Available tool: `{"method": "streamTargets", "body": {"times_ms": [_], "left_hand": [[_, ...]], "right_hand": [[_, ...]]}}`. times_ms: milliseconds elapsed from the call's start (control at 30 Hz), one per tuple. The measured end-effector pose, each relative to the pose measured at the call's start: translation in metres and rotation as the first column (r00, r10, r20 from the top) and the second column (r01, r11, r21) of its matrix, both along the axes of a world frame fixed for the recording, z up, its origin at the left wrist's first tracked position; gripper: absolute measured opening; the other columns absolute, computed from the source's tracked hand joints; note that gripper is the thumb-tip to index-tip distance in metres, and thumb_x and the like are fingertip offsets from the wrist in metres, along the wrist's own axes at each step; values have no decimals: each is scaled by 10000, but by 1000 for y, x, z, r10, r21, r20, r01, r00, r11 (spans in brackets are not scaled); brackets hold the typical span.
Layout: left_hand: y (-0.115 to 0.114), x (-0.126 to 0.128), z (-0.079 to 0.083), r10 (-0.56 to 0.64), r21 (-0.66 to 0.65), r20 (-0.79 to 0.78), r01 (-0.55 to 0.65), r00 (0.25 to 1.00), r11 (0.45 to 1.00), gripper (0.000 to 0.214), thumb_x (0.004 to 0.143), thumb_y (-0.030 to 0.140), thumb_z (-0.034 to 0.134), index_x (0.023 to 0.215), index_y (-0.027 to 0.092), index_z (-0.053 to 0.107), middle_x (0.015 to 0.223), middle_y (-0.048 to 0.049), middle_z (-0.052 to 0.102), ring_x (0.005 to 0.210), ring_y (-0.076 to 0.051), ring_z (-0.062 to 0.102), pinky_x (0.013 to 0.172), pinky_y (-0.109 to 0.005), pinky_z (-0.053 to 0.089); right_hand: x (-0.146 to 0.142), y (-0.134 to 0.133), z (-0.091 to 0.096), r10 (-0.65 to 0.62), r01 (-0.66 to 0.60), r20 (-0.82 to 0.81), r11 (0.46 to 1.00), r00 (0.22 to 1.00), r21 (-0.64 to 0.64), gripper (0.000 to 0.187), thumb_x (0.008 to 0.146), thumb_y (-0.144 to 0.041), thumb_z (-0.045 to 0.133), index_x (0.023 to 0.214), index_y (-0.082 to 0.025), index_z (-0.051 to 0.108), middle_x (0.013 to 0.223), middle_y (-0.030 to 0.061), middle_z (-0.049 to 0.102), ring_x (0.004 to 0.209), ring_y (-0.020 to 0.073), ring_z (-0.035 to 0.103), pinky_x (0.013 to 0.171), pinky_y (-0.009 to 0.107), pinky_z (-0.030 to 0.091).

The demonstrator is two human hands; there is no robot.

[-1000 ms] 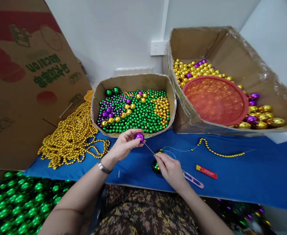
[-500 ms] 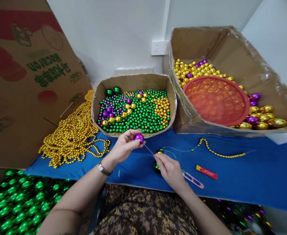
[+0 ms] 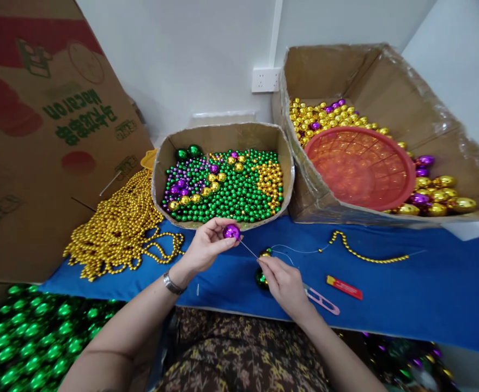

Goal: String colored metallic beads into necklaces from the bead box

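Note:
My left hand [image 3: 207,245] pinches a shiny purple bead [image 3: 231,232] between thumb and fingers, just in front of the low box's near rim. A thin straight strand [image 3: 248,250] runs from the bead to my right hand [image 3: 282,280], whose thumb and finger are closed on its other end. Partly behind my right hand lie a large green bead [image 3: 261,279] and smaller gold and green beads. From there a clear line leads right to a string of small gold beads [image 3: 365,256]. Pink-handled thread snips [image 3: 325,301] rest beside my right wrist.
A low cardboard box [image 3: 156,185] holds green, purple and gold beads. The larger box [image 3: 300,209] at right contains gold and purple beads and a red basket [image 3: 357,169]. Gold bead strands [image 3: 112,228] are heaped at left. A red-and-yellow cutter [image 3: 344,287] lies on the blue cloth [image 3: 439,305].
My left thumb has shifted slightly down on the purple bead, so more of it shows. The strand and my right hand have stayed almost still.

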State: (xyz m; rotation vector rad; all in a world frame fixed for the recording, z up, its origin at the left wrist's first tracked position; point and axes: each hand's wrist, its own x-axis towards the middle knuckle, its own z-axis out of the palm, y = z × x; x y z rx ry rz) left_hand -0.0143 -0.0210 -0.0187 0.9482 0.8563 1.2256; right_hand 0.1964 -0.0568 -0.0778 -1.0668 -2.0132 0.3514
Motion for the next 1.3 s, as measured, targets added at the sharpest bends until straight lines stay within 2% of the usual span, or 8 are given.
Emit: {"method": "streamTargets", "body": {"times_ms": [300,767,867,1000,1100,1167,1233,1300], "left_hand": [[0,2,2,-10,21,-27,10,1000,1000,372,676,193,822,1017,158,677,984,-71,703,856,-167,689,741,-259,588],[2,1,6,-51,-57,16,52,999,997,381,683,235,823,1031,162,686,940,-61,700,826,-162,690,744,-272,590],[2,1,4,-61,-39,-6,61,998,997,377,702,240,810,1050,162,685,962,-71,706,836,-166,691,750,-281,590],[-3,7,-2,-78,64,-135,88,988,994,384,709,195,799,1073,166,682,1044,-89,706,894,-170,676,794,-287,574],[-4,9,-3,-189,77,-189,206,964,975,425,718,224,793,1121,172,669,1155,-119,677,932,-181,663,799,-280,559],[3,6,1,-246,75,-190,264,950,962,480,778,316,738,1227,198,619,1262,-139,622,959,-199,658,796,-297,556],[20,2,5,-194,96,-268,226,944,969,450,865,404,616,1270,211,588,1266,-137,610,955,-209,654,787,-317,553],[45,2,6,-41,176,-497,147,867,973,363,910,404,528,1188,197,637,1121,-113,665,905,-205,645,781,-328,539]], "right_hand": [[1,-1,3,-1,0,-18,1000,1000,-21,223,981,-218,432,1010,-196,652,880,58,733,776,167,710,710,261,567],[1,-1,3,16,-24,-86,996,996,-87,201,977,-214,450,1003,-197,649,912,52,738,811,166,716,724,253,566],[1,-1,2,3,-6,-57,998,998,-56,213,981,-219,443,1010,-191,651,877,55,734,783,171,712,697,260,562],[0,-1,5,-10,9,-26,1000,1000,-22,224,988,-228,429,1020,-191,647,879,62,734,775,171,708,701,268,559],[-1,-1,8,-12,11,-39,999,999,-39,224,986,-230,428,1032,-197,644,897,63,734,798,172,709,734,272,560],[0,-1,9,-26,24,-57,999,998,-43,224,986,-230,424,1020,-197,643,881,60,732,785,172,707,723,269,558],[2,-1,8,-53,49,-71,997,996,-51,221,985,-235,424,1006,-198,641,869,58,730,764,172,705,709,266,555],[4,-1,8,-80,75,-83,995,993,-67,215,984,-246,431,1002,-203,641,861,55,728,752,173,703,708,266,554]]}}
